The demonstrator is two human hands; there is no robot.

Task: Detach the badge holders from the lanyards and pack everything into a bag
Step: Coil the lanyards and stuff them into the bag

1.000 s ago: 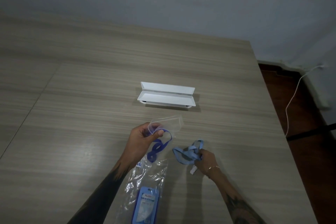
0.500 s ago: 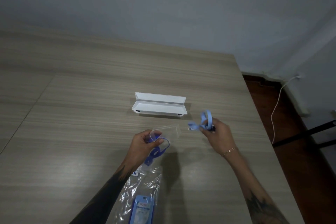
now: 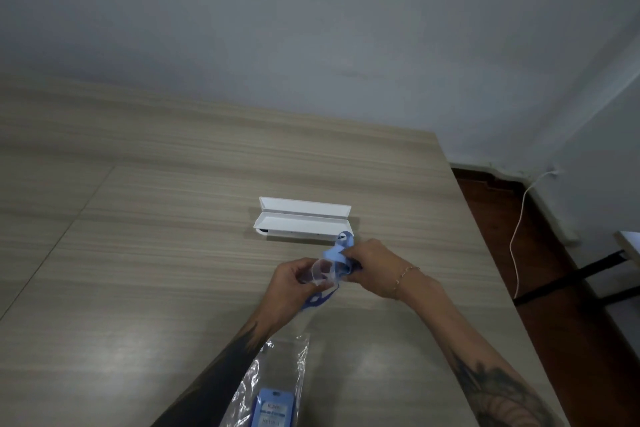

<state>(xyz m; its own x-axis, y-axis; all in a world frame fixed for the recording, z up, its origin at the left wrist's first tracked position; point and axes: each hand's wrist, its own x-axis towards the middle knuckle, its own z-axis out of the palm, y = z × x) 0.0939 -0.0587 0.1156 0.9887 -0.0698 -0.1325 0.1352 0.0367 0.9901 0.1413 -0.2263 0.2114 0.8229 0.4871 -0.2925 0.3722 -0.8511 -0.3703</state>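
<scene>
Left hand point(image 3: 292, 282) pinched clear bag point(image 3: 320, 274) mouth; right hand point(image 3: 372, 265) gripped light blue lanyard point(image 3: 337, 255) at opening. Darker lanyard point(image 3: 317, 300) hung inside. White case point(image 3: 301, 220) lay open.

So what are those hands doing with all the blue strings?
A person is packing lanyards. The left hand holds a small clear bag open, with a dark blue lanyard dangling from it. The right hand pushes a bunched light blue lanyard toward the opening. An open white case sits behind them, and a packaged badge holder lies nearer on the table.
</scene>
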